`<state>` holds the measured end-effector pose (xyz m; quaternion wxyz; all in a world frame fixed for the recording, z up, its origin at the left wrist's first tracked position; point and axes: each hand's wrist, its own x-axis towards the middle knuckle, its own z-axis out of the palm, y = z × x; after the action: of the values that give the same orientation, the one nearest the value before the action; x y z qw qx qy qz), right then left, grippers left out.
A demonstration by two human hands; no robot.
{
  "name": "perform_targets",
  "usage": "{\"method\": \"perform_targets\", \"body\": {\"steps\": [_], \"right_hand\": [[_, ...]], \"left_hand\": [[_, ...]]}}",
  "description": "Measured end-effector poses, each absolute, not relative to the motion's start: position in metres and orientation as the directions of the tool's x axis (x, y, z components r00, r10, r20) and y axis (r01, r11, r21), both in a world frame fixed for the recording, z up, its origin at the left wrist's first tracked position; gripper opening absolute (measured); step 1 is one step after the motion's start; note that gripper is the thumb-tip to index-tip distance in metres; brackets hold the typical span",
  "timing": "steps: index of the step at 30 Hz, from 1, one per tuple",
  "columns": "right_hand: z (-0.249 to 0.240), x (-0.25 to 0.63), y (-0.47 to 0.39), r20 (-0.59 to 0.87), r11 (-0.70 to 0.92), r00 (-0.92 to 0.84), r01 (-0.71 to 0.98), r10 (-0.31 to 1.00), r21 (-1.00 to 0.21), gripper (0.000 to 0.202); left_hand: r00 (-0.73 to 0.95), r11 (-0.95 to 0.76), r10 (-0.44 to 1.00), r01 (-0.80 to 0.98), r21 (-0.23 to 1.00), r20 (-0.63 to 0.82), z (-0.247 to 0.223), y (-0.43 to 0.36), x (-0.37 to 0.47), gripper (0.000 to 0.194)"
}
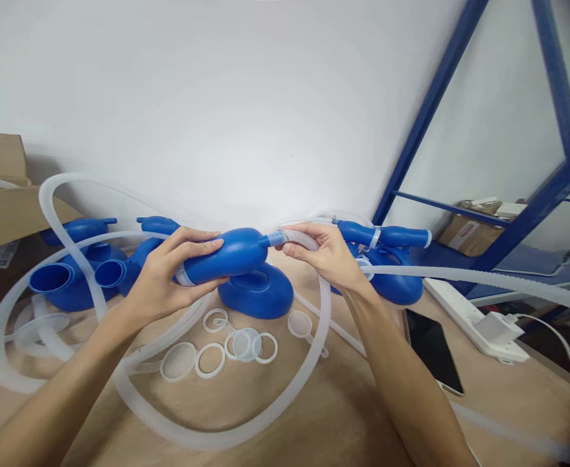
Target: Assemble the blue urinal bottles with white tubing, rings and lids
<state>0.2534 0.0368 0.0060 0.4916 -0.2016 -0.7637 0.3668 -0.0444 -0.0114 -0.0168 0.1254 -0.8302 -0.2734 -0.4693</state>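
My left hand (170, 269) is closed around a rounded, hollow blue plastic piece (233, 253) with a pale collar at its near end. From its other end a narrow spout points right. My right hand (331, 253) pinches the end of a translucent ribbed hose (324, 311) at that spout. The hose end sits over the spout's tip; how far on it is, I cannot tell. From my right hand the hose loops down across the table and round to the left. Just beneath the held piece stands a blue plastic bottle (262, 295).
Several white rings and caps (210, 360) lie on the brown table. More blue bottles (65, 285) stand at left, others (396, 279) at right with hoses. A phone (433, 347) and power strip (469, 318) lie right; a cardboard box (2, 207) stands left.
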Motion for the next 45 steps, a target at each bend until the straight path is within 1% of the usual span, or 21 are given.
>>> {"method": "perform_targets", "body": {"steps": [3, 8, 15, 19, 24, 27, 30, 34, 40, 43, 45], "right_hand": [[0.007, 0.254, 0.035, 0.606, 0.647, -0.419, -0.056, 0.676, -0.761, 0.027], [0.009, 0.253, 0.031, 0.615, 0.669, -0.397, -0.005, 0.681, -0.744, 0.030], [0.005, 0.247, 0.035, 0.616, 0.658, -0.408, -0.046, 0.674, -0.751, 0.032], [0.005, 0.244, 0.032, 0.589, 0.611, -0.424, -0.098, 0.688, -0.785, 0.033], [0.001, 0.238, 0.034, 0.559, 0.558, -0.416, -0.136, 0.717, -0.818, 0.035], [-0.004, 0.238, 0.040, 0.510, 0.508, -0.435, -0.132, 0.742, -0.851, 0.043], [-0.005, 0.240, 0.042, 0.472, 0.478, -0.479, -0.119, 0.740, -0.870, 0.050], [-0.002, 0.242, 0.039, 0.438, 0.466, -0.543, -0.094, 0.716, -0.880, 0.048], [-0.005, 0.238, 0.042, 0.442, 0.438, -0.535, -0.145, 0.719, -0.887, 0.037], [-0.011, 0.235, 0.048, 0.471, 0.444, -0.509, -0.184, 0.720, -0.877, 0.039], [-0.016, 0.233, 0.052, 0.465, 0.426, -0.496, -0.199, 0.733, -0.883, 0.042]], "left_hand": [[0.426, -0.818, 0.319, 0.575, 0.019, 0.847, -0.018, -0.011, -0.043, 0.052], [0.460, -0.802, 0.298, 0.596, -0.042, 0.836, -0.020, -0.010, -0.044, 0.052], [0.507, -0.765, 0.230, 0.622, -0.168, 0.830, -0.023, -0.007, -0.046, 0.054], [0.501, -0.785, 0.219, 0.600, -0.153, 0.838, -0.020, -0.007, -0.045, 0.059], [0.504, -0.767, 0.264, 0.626, -0.138, 0.822, -0.018, -0.006, -0.049, 0.059], [0.520, -0.744, 0.258, 0.644, -0.176, 0.814, -0.021, -0.005, -0.051, 0.056], [0.537, -0.704, 0.240, 0.670, -0.236, 0.809, -0.023, -0.004, -0.053, 0.049], [0.550, -0.693, 0.234, 0.673, -0.259, 0.802, -0.026, -0.001, -0.054, 0.045], [0.540, -0.716, 0.267, 0.665, -0.211, 0.798, -0.028, 0.001, -0.053, 0.050], [0.534, -0.722, 0.273, 0.663, -0.196, 0.800, -0.027, 0.001, -0.052, 0.050], [0.534, -0.724, 0.275, 0.662, -0.193, 0.800, -0.026, 0.002, -0.052, 0.048]]}}
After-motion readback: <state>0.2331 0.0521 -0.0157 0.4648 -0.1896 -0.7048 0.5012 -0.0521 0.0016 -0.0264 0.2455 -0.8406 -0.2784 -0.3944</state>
